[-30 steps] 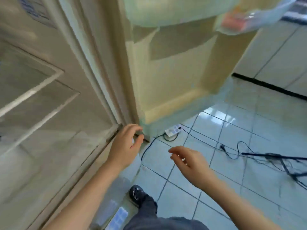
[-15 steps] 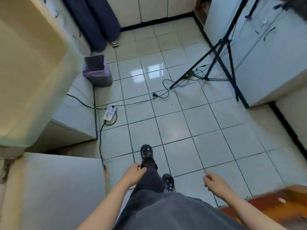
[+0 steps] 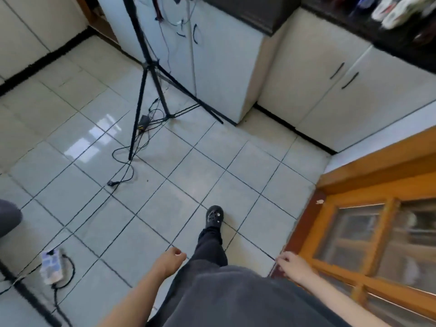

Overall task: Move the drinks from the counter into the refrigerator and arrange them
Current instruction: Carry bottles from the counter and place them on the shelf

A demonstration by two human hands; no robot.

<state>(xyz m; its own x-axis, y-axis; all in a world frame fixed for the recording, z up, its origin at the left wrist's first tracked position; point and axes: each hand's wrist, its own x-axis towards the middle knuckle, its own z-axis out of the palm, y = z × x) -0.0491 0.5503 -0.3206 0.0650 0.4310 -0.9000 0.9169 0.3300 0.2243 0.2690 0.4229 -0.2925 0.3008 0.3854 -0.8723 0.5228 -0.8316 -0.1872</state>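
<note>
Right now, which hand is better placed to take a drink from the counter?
Probably the right hand: the counter with blurred drinks lies ahead on its side. The left hand is also empty, but on the far side.

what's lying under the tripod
Black cables and a small dark box lie on the tiled floor beneath the tripod. Its thin legs cover almost nothing there.
</note>
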